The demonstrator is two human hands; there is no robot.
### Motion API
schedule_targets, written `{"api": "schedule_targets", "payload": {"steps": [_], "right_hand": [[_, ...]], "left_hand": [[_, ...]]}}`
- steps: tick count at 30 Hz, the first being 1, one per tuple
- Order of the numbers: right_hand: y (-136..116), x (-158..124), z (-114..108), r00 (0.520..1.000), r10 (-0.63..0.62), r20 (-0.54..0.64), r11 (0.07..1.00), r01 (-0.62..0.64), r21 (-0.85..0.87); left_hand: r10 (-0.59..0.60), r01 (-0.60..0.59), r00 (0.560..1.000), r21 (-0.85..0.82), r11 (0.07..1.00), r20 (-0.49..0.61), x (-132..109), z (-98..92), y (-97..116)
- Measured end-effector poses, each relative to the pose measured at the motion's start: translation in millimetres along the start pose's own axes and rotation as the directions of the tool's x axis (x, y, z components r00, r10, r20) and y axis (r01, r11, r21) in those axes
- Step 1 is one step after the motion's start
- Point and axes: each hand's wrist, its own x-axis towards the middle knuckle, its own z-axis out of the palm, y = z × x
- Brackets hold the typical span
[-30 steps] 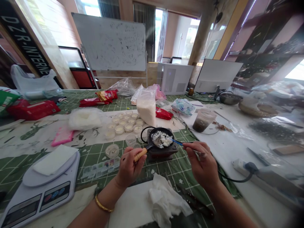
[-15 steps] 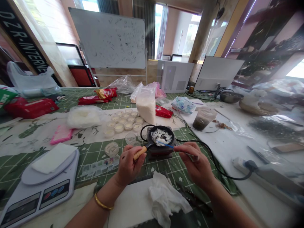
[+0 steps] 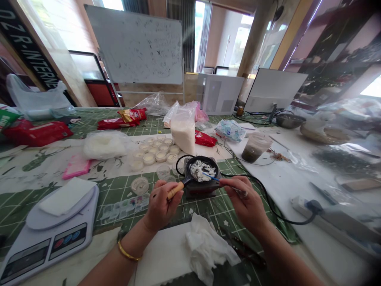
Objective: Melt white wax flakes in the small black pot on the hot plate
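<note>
My left hand [image 3: 163, 200] is closed round the wooden handle of a small black frying pan [image 3: 216, 163]. The pan rests on a small dark electric hot plate [image 3: 201, 190]. White pellets or flakes [image 3: 202, 171] lie heaped in the pan. My right hand [image 3: 244, 200] pinches a thin blue stick [image 3: 212, 176], whose far tip is in among the white pieces. Just left of the pan are clear empty cups [image 3: 163, 171], and behind them stand several small cups [image 3: 149, 159] with a pale filling.
A kitchen scale [image 3: 53, 226] sits at the left, near a clear compartment box [image 3: 123, 208]. A crumpled white tissue [image 3: 208, 250] lies in front. Behind the pan stands a bag of white granules [image 3: 182, 131]. A black cable [image 3: 268, 206] runs right to a power strip [image 3: 330, 220].
The blue stick's tip has shifted slightly right within the pan, and the white pieces are spread differently. My left hand stays on the handle.
</note>
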Motion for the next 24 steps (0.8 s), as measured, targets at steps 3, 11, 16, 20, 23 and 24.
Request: {"api": "schedule_targets", "payload": {"steps": [3,11,16,20,23,24], "right_hand": [[-1.0,-0.4,-0.2,1.000,0.016,-0.021,1.000,-0.015,0.015],[-1.1,-1.0,-4.1,0.987,0.068,-0.145,0.995,-0.055,0.088],[-0.7,-0.7,-5.3,0.988,0.119,-0.095,0.992,-0.115,0.050],[-0.2,0.0,-3.6,0.981,0.122,-0.150,0.989,-0.108,0.098],[0.1,0.6,-3.6,0.986,0.135,-0.100,0.990,-0.131,0.042],[0.2,0.7,-3.6,0.987,0.139,-0.083,0.990,-0.136,0.039]], "left_hand": [[0.001,-0.001,1.000,0.018,1.000,-0.001,0.4,0.0,0.2],[0.015,-0.015,1.000,0.011,1.000,-0.006,1.4,-0.6,0.6],[0.016,-0.016,1.000,0.016,1.000,0.000,1.5,-0.7,1.2],[0.013,-0.013,1.000,0.024,1.000,0.004,1.8,-0.6,1.1],[0.024,-0.024,1.000,0.023,0.999,0.003,1.9,-0.5,0.7],[0.024,-0.024,1.000,0.024,0.999,0.000,1.8,-0.5,0.6]]}}
